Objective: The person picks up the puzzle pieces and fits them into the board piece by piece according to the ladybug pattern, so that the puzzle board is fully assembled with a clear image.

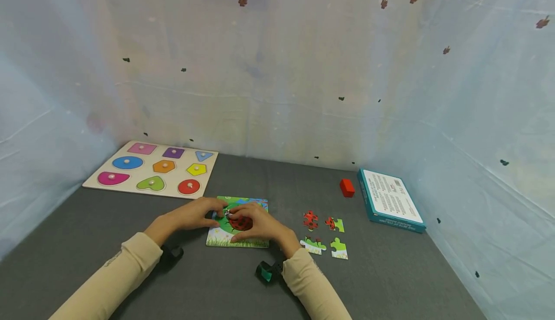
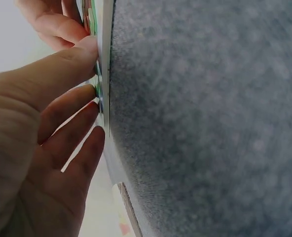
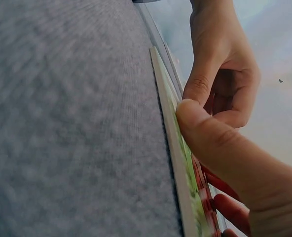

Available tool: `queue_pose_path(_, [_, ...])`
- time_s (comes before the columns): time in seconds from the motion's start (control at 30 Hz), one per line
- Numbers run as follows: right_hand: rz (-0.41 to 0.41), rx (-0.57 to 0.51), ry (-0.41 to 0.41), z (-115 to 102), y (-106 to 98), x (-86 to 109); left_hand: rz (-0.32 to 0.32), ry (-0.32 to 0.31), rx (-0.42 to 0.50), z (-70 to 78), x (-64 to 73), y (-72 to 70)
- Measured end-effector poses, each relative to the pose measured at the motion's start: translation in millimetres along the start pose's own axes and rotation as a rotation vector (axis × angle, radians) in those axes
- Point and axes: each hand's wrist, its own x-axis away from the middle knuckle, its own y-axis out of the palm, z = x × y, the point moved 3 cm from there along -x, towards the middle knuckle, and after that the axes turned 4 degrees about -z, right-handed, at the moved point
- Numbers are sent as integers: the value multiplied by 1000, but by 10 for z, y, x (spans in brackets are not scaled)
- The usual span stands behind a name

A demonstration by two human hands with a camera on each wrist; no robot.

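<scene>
A jigsaw puzzle [image 1: 225, 235] with a ladybird picture is laid on the grey table [image 1: 208, 286], a little left of the centre in the lower half of the head frame. Its left side is touched by the left hand [image 1: 192, 215], whose fingers are kept apart and only softly bent. By the right hand [image 1: 260, 221] the ladybird is partly covered; its thumb is rested near the lower part of the puzzle and its other fingers near the upper part, in a spread and loose position. Both hands are placed close together.

To the right of the right hand, four loose jigsaw pieces [image 1: 310, 220] are laid in two rows: the upper two are partly red, the lower two mostly green and white. Above them a red block [image 1: 347, 188] is seen, and beside it, at the right, a teal box [image 1: 392, 199] with a white printed panel. At the left of the frame, a shape board [image 1: 147, 167] is placed, filled with nine coloured knobbed shapes.
</scene>
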Motion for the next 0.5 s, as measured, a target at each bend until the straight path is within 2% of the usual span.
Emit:
queue_pose_path(0.2, [-26, -6, 45, -42, -25, -3, -34, 23, 36, 28, 3, 13])
queue_pose_path(0.5, [-54, 12, 55, -61, -57, -17, -147, -88, 84, 121, 54, 45])
